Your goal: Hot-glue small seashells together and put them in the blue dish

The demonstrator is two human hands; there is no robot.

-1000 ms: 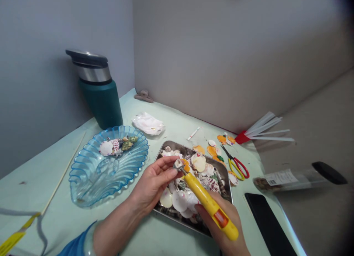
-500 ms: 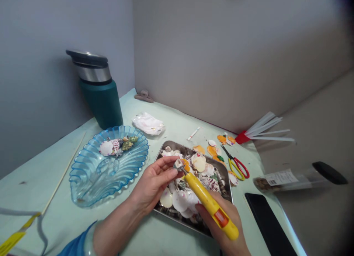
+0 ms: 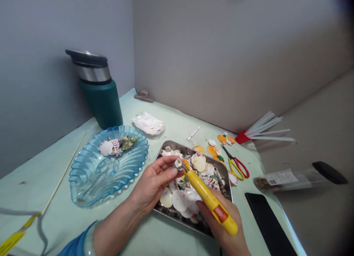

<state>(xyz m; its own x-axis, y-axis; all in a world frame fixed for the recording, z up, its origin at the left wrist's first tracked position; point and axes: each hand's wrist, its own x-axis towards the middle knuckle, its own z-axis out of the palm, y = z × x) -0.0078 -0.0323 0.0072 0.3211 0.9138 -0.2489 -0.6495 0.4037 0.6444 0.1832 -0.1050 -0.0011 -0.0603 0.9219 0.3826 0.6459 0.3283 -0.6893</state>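
The left hand (image 3: pixel 155 182) pinches a small shell (image 3: pixel 177 163) between thumb and fingertips, held just above the metal tray (image 3: pixel 193 147) of shells at the middle of the desk (image 3: pixel 177 127). The right hand (image 3: pixel 221 226) is closed around the yellow glue pen (image 3: pixel 208 200), whose metal tip touches the shell at its 4 o'clock side. The step in hand looks like dabbing glue onto the held shell. The next move probably calls for a steady tip and a firm pinch, so the small shell does not twist or drop back among the loose shells below.

The blue glass dish (image 3: pixel 83 175), at 9 o'clock from the tray, holds a few decorated shells near its far rim; the scissors (image 3: pixel 236 165) lie at the tray's 3 o'clock.

Against the frame half a second ago, the pen has slid slightly forward and up, its tip pressing closer on the shell; the left hand's hold looks unchanged.
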